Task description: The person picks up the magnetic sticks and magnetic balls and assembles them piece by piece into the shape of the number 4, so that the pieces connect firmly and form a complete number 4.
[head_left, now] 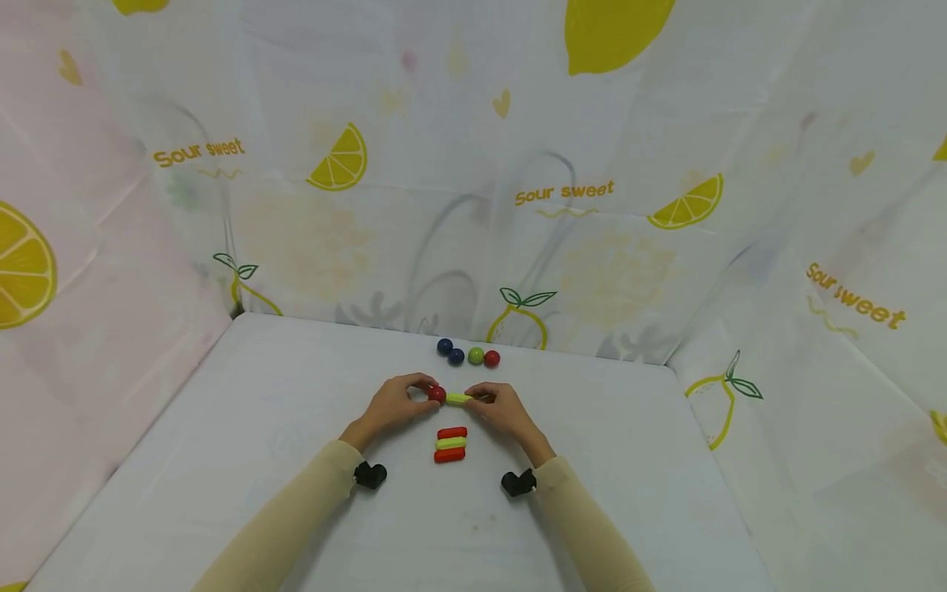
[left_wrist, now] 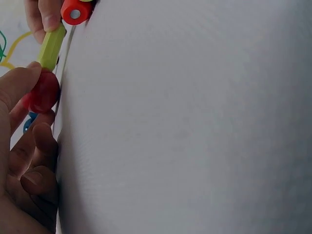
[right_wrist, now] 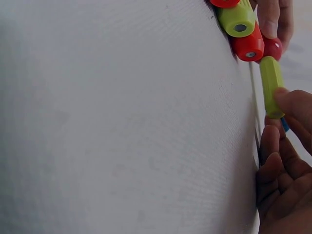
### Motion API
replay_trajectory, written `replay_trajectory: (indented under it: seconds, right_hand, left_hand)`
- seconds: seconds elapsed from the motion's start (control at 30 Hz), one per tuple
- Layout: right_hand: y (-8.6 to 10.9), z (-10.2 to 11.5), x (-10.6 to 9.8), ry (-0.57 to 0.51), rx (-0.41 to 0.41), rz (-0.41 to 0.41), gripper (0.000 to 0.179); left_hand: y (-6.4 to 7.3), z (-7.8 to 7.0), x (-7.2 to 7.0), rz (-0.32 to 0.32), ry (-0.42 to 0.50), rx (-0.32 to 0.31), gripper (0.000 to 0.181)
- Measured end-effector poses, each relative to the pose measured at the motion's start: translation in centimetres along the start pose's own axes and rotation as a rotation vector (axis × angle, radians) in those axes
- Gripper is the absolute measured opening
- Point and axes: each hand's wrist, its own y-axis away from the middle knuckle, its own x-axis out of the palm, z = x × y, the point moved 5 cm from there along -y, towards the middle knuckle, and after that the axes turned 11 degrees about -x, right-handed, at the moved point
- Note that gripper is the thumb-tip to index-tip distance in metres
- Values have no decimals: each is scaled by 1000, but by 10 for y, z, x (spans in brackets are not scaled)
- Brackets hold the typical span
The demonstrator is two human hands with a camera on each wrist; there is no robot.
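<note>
Between thumb and fingers, my left hand (head_left: 395,403) pinches a red ball (head_left: 437,395). My right hand (head_left: 503,407) pinches the far end of a yellow-green magnetic rod (head_left: 457,399), whose other end meets the ball. In the left wrist view, the ball (left_wrist: 45,92) and rod (left_wrist: 52,48) are in line and touching. The right wrist view shows the thumb on the lower part of the rod (right_wrist: 272,85). Nearer the person lie a red rod (head_left: 452,432), a yellow-green rod (head_left: 450,443) and another red rod (head_left: 449,455), side by side.
Behind the hands sit two dark blue balls (head_left: 455,356), a green ball (head_left: 476,355) and a red ball (head_left: 491,358). A printed cloth (head_left: 444,247) rises along the back of the white table (head_left: 629,460). Black wrist devices (head_left: 370,475) show on both sleeves.
</note>
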Motion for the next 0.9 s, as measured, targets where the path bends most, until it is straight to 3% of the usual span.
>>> replay_trajectory:
  seconds: [0.43, 0.63, 0.9]
  right_hand:
    - [-3, 1, 1, 18, -28, 29, 21]
    - [-5, -4, -8, -1, 37, 38, 26]
    - [-15, -7, -31, 28, 17, -76, 28]
  left_hand:
    - [4, 3, -3, -49, 42, -26, 35]
    - [5, 6, -2, -53, 82, -58, 35]
    - [7, 7, -2, -51, 81, -67, 35]
